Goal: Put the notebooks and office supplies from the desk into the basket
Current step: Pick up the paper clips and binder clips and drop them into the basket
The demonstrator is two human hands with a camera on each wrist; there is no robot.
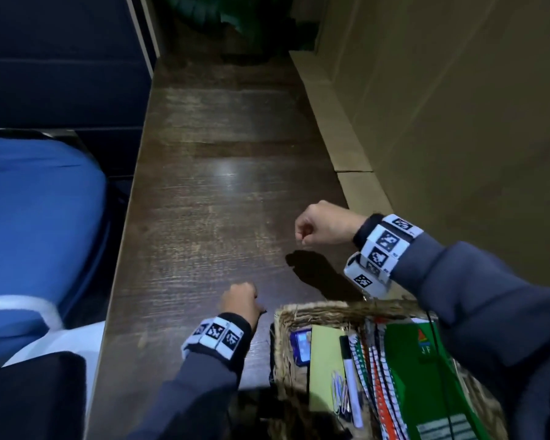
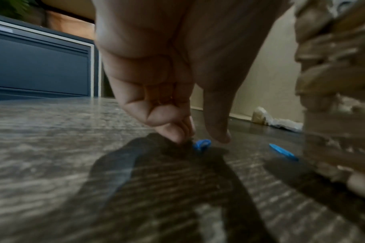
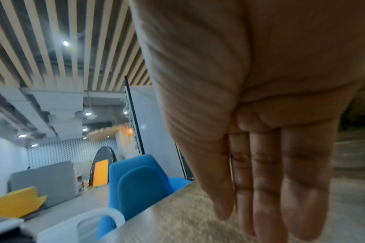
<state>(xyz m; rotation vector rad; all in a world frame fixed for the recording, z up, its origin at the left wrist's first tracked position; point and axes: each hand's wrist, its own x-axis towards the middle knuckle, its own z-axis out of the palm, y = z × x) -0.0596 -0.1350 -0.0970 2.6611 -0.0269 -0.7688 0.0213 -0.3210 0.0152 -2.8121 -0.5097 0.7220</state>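
Observation:
A woven basket (image 1: 315, 308) stands at the desk's near right and holds a green notebook (image 1: 426, 376), spiral notebooks (image 1: 378, 376), a yellow pad (image 1: 324, 366), a marker (image 1: 350, 376) and paper clips (image 1: 338, 389). My left hand (image 1: 240, 300) is down on the desk just left of the basket (image 2: 333, 82). Its curled fingertip and thumb pinch at a small blue clip (image 2: 202, 144) lying on the wood. A second blue piece (image 2: 283, 152) lies by the basket's foot. My right hand (image 1: 321, 225) hovers over the desk beyond the basket, fingers (image 3: 260, 180) hanging loose, holding nothing.
The dark wooden desk (image 1: 219, 185) runs away from me. A beige partition (image 1: 458, 122) borders its right side, and a blue chair (image 1: 29, 217) stands off its left edge. A plant (image 1: 235, 14) sits at the far end. Crumpled plastic wrap (image 2: 281, 121) lies against the partition.

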